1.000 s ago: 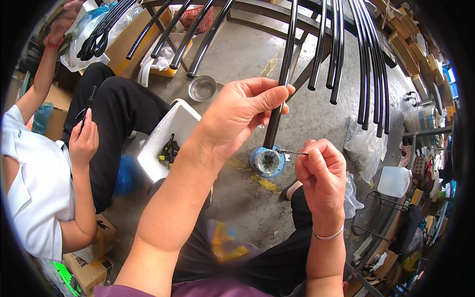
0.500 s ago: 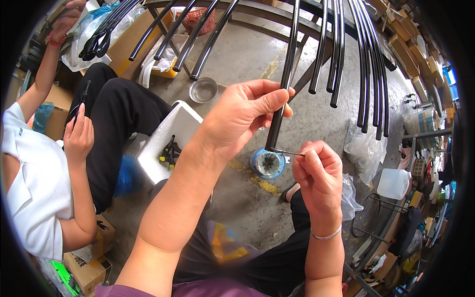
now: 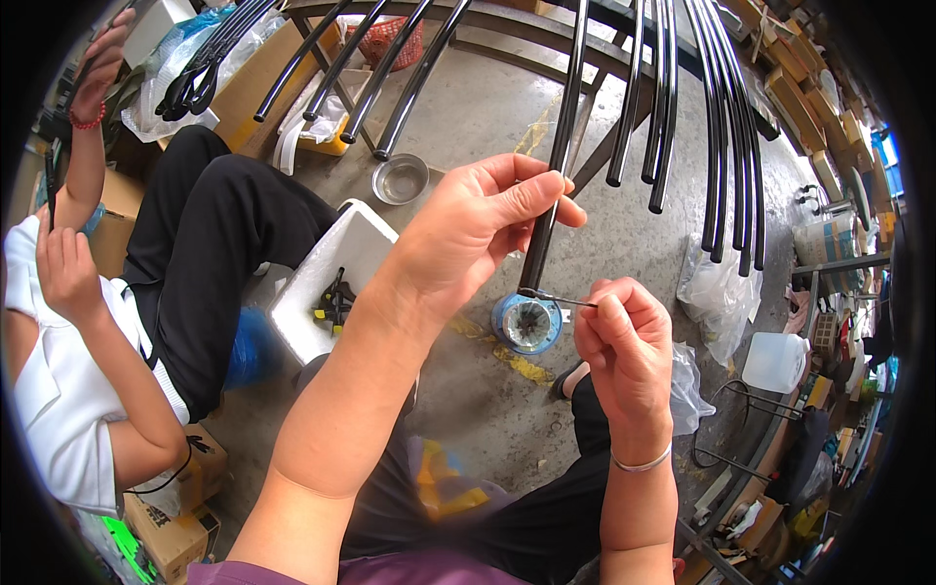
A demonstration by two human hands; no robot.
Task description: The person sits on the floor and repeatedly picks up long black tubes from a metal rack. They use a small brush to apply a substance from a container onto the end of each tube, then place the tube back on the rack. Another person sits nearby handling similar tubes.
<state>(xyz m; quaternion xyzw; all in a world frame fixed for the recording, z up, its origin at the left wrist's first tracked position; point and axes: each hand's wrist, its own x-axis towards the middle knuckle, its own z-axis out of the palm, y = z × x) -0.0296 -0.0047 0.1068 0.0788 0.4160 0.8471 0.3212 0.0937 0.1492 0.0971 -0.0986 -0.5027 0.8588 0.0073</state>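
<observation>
My left hand (image 3: 487,219) grips a glossy black rod (image 3: 542,239) near its lower end, thumb on one side and fingers behind. In my right hand (image 3: 629,336) a thin dark metal tool (image 3: 565,298) is pinched between thumb and fingers. Its tip meets the rod's lower end; whether it reaches inside cannot be made out. Beneath that end stands a round blue-rimmed can (image 3: 527,323) with pale, dark-streaked contents. Other black rods (image 3: 663,146) hang over the edge of a metal frame on both sides of the held one.
At left a co-worker sits, hands (image 3: 73,273) raised around a thin black item. Beside them stands a white foam box (image 3: 307,292) with black and yellow parts inside. A metal bowl (image 3: 401,178) rests on the floor. Right: plastic bags (image 3: 720,292), a white jug (image 3: 776,362), cluttered shelving.
The rod's lower end and the tool tip have shifted slightly left together. My left fingers have spread a little. The co-worker's hands have moved left.
</observation>
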